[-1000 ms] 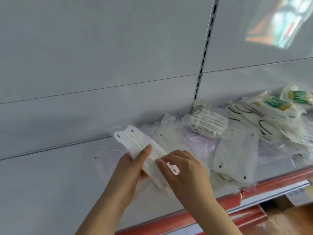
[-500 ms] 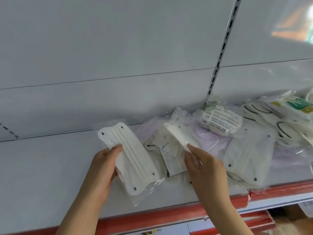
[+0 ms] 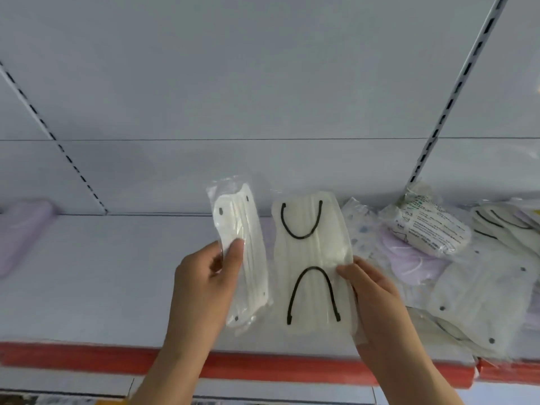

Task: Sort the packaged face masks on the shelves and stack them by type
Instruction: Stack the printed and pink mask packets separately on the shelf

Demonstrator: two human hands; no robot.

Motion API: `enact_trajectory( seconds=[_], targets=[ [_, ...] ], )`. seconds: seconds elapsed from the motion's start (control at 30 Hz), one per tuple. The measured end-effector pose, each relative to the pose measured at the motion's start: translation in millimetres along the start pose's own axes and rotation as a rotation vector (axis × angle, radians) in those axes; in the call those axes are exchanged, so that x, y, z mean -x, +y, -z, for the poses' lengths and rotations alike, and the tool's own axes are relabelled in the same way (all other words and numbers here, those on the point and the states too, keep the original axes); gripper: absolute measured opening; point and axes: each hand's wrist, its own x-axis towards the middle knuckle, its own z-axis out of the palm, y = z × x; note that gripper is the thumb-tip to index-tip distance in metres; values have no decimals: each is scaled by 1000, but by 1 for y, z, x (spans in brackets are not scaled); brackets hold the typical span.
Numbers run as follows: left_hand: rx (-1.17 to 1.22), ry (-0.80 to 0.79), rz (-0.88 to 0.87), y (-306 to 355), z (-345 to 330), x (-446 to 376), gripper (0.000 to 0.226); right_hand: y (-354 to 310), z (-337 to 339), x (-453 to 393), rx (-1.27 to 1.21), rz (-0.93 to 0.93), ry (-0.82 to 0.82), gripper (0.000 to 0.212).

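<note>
My left hand (image 3: 204,285) grips a clear packet with a white mask with black dots (image 3: 242,252), held upright above the shelf (image 3: 102,273). My right hand (image 3: 377,299) pinches the right edge of a second packet, a cream mask with black ear loops (image 3: 314,258), held upright beside the first. To the right lies a loose pile of packaged masks (image 3: 479,290): white ones with dots, cream ones with black loops (image 3: 502,223), lilac ones (image 3: 409,261) and a printed bundle (image 3: 429,229).
A lilac mask stack (image 3: 20,232) lies at the shelf's far left. The shelf has a red front strip (image 3: 87,358). Slotted uprights (image 3: 447,106) run up the grey back panel. Bare shelf surface lies between the lilac stack and my hands.
My right hand has pulled a cream black-loop mask packet out of the pile and raised it beside the left hand's packet. The view has shifted left, showing the lilac stack.
</note>
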Motion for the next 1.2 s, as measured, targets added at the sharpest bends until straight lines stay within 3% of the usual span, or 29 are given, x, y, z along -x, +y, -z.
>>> enact_trajectory(
  seconds=[0.13,0.23,0.5,0.57,0.67,0.77,0.8,0.87,0.97,1.0,1.1,1.2],
  targets=[
    [-231,228,-450,-7,8,1,18,6,-12,-3,38,20,-32,13],
    [-430,242,-656,-31,9,-10,24,6,-13,-8,50,39,4,13],
    [-204,-137,-56,-79,24,-9,82,6,-8,-21,8,27,-56,19],
    [-190,-119,-2,-85,33,-9,88,9,-8,-25,7,0,-107,22],
    [-85,14,23,-74,37,-6,66,15,-9,-29,37,-29,-194,30],
    [152,57,221,-61,25,-6,28,21,-16,-30,70,-48,-279,31],
    [178,74,315,-60,20,-9,31,23,-19,-32,87,-52,-291,33],
    [212,91,488,-60,16,-17,58,29,-28,-37,144,-56,-274,36],
    [175,10,562,-64,10,-23,84,40,-40,-45,251,-58,-220,32],
    [172,-8,565,-67,8,-24,80,43,-42,-48,285,-52,-197,27],
    [294,-32,540,-73,7,-24,24,49,-43,-50,384,-9,-154,21],
    [711,50,584,-64,12,-23,33,50,-44,-47,422,28,-147,26]
  ],
)
